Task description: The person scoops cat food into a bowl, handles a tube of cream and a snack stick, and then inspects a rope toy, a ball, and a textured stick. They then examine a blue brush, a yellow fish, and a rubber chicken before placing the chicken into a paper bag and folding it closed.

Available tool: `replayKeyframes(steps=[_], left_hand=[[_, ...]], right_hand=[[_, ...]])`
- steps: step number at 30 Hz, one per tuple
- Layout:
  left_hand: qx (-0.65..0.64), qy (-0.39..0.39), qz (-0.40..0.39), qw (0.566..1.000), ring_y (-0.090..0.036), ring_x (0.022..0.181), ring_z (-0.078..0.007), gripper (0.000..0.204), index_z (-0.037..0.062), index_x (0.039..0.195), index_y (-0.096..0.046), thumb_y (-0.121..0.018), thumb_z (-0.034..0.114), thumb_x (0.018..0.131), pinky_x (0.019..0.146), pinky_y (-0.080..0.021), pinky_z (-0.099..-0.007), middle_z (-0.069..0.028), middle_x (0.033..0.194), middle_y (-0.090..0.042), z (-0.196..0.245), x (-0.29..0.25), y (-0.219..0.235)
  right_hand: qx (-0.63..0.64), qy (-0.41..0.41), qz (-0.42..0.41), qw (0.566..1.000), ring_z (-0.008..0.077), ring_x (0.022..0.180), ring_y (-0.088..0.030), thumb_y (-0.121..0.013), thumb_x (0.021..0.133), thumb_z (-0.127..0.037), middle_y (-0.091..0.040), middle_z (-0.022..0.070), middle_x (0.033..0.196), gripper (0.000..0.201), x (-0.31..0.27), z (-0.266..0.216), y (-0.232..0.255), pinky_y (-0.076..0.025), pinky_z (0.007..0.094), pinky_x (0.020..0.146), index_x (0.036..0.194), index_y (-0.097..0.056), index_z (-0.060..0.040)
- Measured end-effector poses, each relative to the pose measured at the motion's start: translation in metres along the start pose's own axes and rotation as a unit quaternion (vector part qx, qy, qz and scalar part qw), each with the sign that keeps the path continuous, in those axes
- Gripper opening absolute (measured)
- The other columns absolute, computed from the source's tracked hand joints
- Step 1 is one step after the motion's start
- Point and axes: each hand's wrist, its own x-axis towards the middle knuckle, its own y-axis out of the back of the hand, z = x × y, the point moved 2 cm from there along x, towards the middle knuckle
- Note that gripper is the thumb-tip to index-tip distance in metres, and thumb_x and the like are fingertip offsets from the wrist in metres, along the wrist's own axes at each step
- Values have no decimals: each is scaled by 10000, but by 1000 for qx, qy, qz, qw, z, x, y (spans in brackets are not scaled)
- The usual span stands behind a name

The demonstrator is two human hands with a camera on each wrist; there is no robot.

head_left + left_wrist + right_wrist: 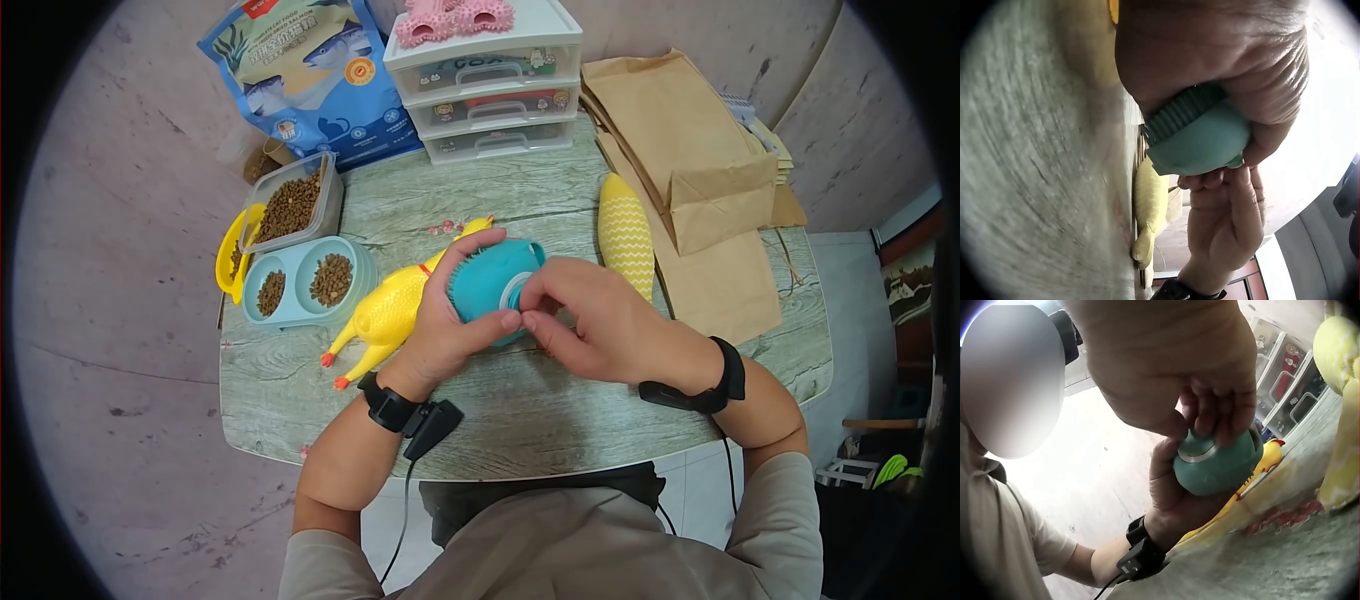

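Note:
A teal round brush [486,284] with bristles on one side and a pale ring around its cap is held above the table. The left hand [440,325] curls round its body, bristles against the palm side. Thumb and fingers of the right hand [600,320] pinch the cap area at the brush's right side; in the right wrist view these fingertips meet the teal part [1200,442] by the ring. Just left of the brush lies a yellow rubber chicken [390,305], partly behind the left hand. The left wrist view shows the bristles [1186,112] under the left palm.
A yellow zigzag-patterned toy [626,235] and brown paper bags [690,170] lie at the right. At the left are a blue double bowl [295,318], a clear kibble box [328,205] and a yellow dish [225,262]. Behind stand a food bag [310,90] and drawers [500,105].

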Motion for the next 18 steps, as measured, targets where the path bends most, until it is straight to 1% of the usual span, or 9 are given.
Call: replayKeyframes(steps=[2, 3, 5, 6, 8, 9, 11, 15, 18], left_hand=[[23, -18, -3, 1000, -519, 1064, -186, 747, 64, 1296, -384, -783, 192, 677, 930, -428, -324, -98, 1182, -510, 0, 0, 0], [22, -21, 1, 1000, -517, 1072, -188, 749, 60, 1292, -388, -778, 189, 666, 937, -424, -324, -100, 1183, -510, -1, 0, 1], [20, -23, 4, 1000, -515, 1080, -191, 751, 56, 1288, -393, -772, 187, 654, 945, -419, -324, -101, 1185, -510, 0, 0, 1], [10, -17, -3, 1000, -505, 1112, -217, 765, 56, 1283, -384, -781, 194, 643, 962, -416, -349, -113, 1215, -496, 1, 0, 1], [1, -12, -10, 1000, -495, 1144, -243, 780, 57, 1277, -376, -789, 202, 632, 978, -414, -374, -124, 1246, -481, 2, 0, 1], [-9, -19, -19, 1000, -497, 1141, -243, 787, 55, 1277, -374, -788, 217, 627, 977, -415, -373, -122, 1243, -481, 3, 0, 0], [-20, -26, -28, 999, -499, 1138, -242, 796, 53, 1277, -373, -786, 232, 621, 975, -417, -373, -121, 1240, -480, 3, -1, -1], [6, -32, -33, 999, -484, 1131, -202, 720, 41, 1276, -397, -698, 148, 630, 976, -395, -337, -95, 1234, -465, 2, -1, 1], [9, -30, -31, 999, -480, 1132, -199, 708, 40, 1280, -389, -671, 125, 636, 981, -389, -335, -97, 1233, -459, 3, -2, 0]], right_hand=[[10, -125, -9, 992, 297, 722, -542, -677, 745, -136, -528, 124, 758, 243, 1, 0, 3, -432, 388, 622, 874, -498, -33], [10, -125, -9, 992, 297, 722, -542, -677, 745, -136, -528, 124, 758, 243, 2, 2, 4, -432, 388, 622, 874, -498, -33], [-60, -101, 54, 992, 288, 758, -545, -716, 727, -190, -526, 138, 821, 423, 2, 6, 9, -443, 366, 653, 1036, -479, -24], [-60, -101, 54, 992, 288, 758, -545, -716, 727, -190, -526, 138, 821, 423, 2, 6, 7, -443, 366, 653, 1036, -479, -24], [-48, -75, 73, 993, 292, 880, -566, -720, 746, -233, -544, 176, 962, 602, 2, 6, 5, -462, 349, 737, 1203, -401, -3], [-48, -75, 73, 993, 292, 880, -566, -720, 746, -233, -544, 176, 962, 602, 2, 8, 4, -462, 349, 737, 1203, -401, -3], [151, -159, -30, 975, 297, 968, -575, -698, 782, -256, -547, 200, 1075, 665, 1, 15, -3, -472, 348, 791, 1283, -340, -5], [191, -179, -12, 965, 296, 1001, -584, -681, 801, -261, -543, 201, 1133, 623, -1, 13, -12, -484, 353, 782, 1280, -349, -39], [197, -171, 16, 965, 248, 911, -606, -680, 805, -255, -564, 163, 1078, 592, -3, 14, -15, -494, 321, 718, 1277, -370, -75]])
